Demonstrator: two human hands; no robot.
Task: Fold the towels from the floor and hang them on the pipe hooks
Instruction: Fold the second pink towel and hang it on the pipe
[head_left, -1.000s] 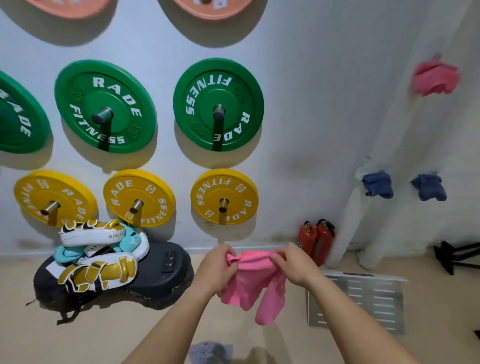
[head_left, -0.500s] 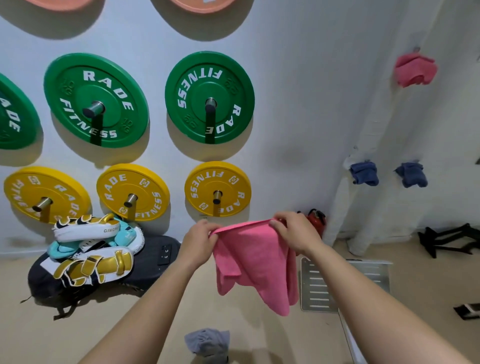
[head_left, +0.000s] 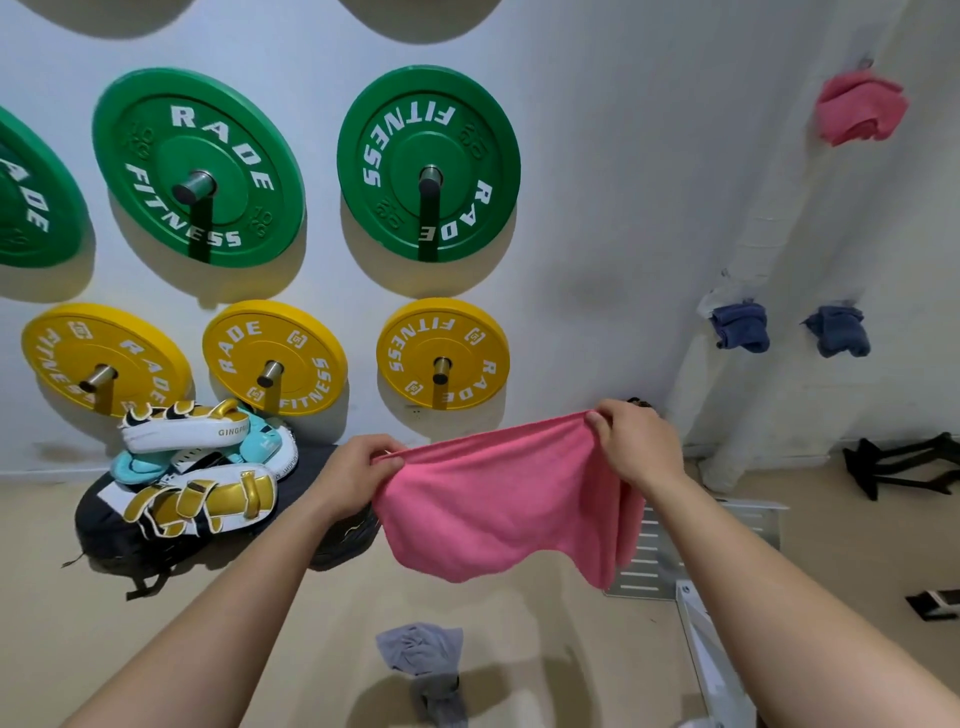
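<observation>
While both arms reach forward, a grey towel (head_left: 421, 657) lies crumpled on the floor (head_left: 41, 571), nearest the camera, between the forearms. Above it: left hand (head_left: 358, 475) pinches one top corner of the pink towel (head_left: 498, 504), and right hand (head_left: 636, 449) pinches the other, fingers curled over the edge. Top edge is pulled roughly straight between them, right end higher. Cloth hangs free, clear of the floor, with an extra fold drooping under the right wrist. Behind the towel, a slotted metal plate (head_left: 727, 525) lies flat on the floor. Further left, gold-and-white pads (head_left: 197, 488) are stacked on a black bag (head_left: 98, 525) against the wall. On the wall: yellow plates (head_left: 441, 353) low, green plates (head_left: 428, 161) above, all on pegs. Far right, a white pipe (head_left: 763, 223) area carries bunched towels: two blue towels (head_left: 740, 327) side by side at mid height, hung pink towel (head_left: 860, 106) up top.
</observation>
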